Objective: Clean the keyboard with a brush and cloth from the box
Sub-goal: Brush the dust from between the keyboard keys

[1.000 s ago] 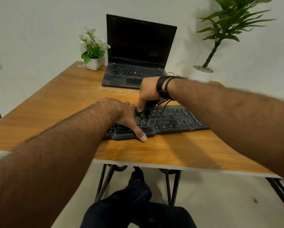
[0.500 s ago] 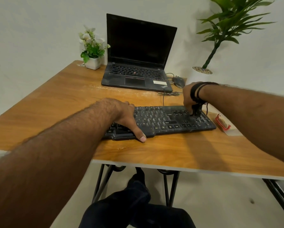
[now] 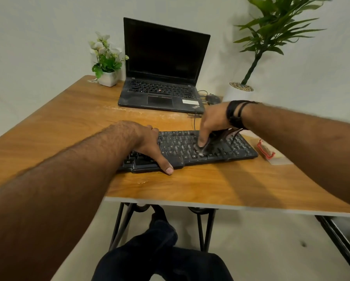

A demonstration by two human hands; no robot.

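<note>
We've got the keyboard (image 3: 190,151) lying flat near the front edge of the wooden table (image 3: 69,126), just in front of the laptop (image 3: 162,78). Our left hand (image 3: 149,147) rests on the keyboard's left end, fingers laid fairly straight over the keys w/ the thumb hooked down over the front edge, pinning it rather than gripping it. Our right hand (image 3: 212,122) is over the mid-right keys, fingers curled together and pinched on the brush (image 3: 203,148), whose tip touches the bottom key rows. The frame is blurred there, so we can't tell the exact finger placement on the handle.

Handling, as we judge it: the keyboard looks like light, stiff plastic and prob. slides easily on the smooth tabletop, so a flat palm on one end is the right hold; no need to lift it. Keycaps can pop off if levered, so strokes should stay light and run along the rows. The brush looks small and light, w/ soft bristles; best pinched low on the handle, close to the tip, for control. A thin cable (image 3: 194,122) runs off the back edge and could snag. A small red-edged packet (image 3: 266,151) sits just beside the keyboard's right end. No cloth that we can make out.
</note>
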